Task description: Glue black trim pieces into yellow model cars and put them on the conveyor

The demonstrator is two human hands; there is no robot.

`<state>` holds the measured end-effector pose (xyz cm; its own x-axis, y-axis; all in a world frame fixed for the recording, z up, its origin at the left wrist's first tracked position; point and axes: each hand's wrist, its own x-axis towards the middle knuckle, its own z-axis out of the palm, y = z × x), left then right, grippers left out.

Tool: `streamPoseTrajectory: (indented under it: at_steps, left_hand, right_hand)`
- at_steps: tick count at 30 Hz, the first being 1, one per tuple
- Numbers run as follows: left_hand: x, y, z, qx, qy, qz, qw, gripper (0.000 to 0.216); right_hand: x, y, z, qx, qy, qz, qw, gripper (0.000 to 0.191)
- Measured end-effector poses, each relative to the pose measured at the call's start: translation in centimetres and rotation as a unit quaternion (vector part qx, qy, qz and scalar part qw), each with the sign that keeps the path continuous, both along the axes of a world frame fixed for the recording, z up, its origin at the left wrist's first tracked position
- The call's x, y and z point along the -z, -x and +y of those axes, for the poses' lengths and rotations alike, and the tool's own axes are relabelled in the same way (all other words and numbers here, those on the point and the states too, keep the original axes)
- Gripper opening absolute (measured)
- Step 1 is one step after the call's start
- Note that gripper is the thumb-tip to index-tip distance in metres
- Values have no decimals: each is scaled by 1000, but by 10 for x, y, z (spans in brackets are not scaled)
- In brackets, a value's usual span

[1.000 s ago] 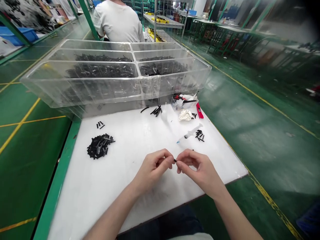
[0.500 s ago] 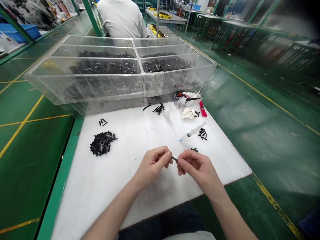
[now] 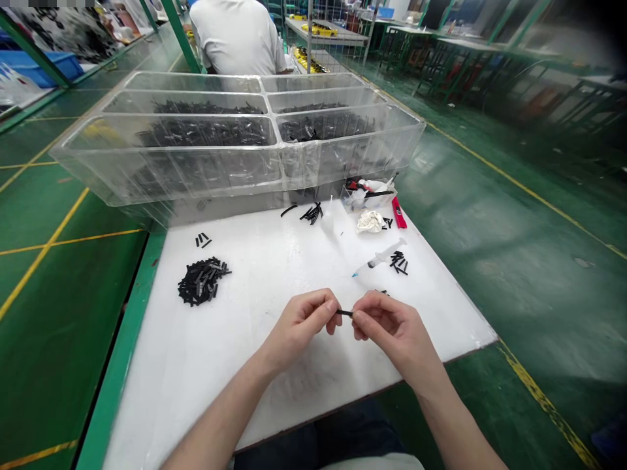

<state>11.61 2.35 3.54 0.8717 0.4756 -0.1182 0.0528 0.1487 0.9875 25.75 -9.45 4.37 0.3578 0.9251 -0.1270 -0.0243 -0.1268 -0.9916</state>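
Observation:
A short black strip (image 3: 345, 313) is stretched between my two hands above the white table (image 3: 235, 352). My left hand (image 3: 308, 320) pinches its left end with thumb and forefinger. The right end is pinched by my right hand (image 3: 386, 323); the fingertips cover both ends. Just beyond the right hand lie a few black pieces (image 3: 382, 292), partly hidden by it. A syringe (image 3: 379, 258) with a blue tip rests farther back, beside a small group of black strips (image 3: 399, 262). To the left sits a heap of black strips (image 3: 203, 282).
A clear divided bin (image 3: 196, 170) holding many black parts spans the table's back. Before it are thin black strips (image 3: 311, 213), a crumpled white cloth (image 3: 370, 222), a red tool (image 3: 399, 213) and a small clear box (image 3: 369, 196). A person in a white shirt (image 3: 238, 36) sits beyond.
The right hand has shifted slightly right, and the black strip between my hands now lies more nearly level. Both hands keep their pinch on it.

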Motion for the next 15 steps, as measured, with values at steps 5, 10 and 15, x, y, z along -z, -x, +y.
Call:
streamPoseTrajectory:
  at_steps: [5,10,15]
  left_hand:
    - [0,1,-2,24,20,-31,999,28]
    - [-2,2,-3,33,25,-46,998,29]
    - [6,2,1,3,-76,-8,997,31]
  right_hand:
    - [2,1,-1,21,-32,-26,999,16]
    - [1,2,-1,26,-61,-70,995,13]
    - [6,-1,8,16,-57,-146,988,15]
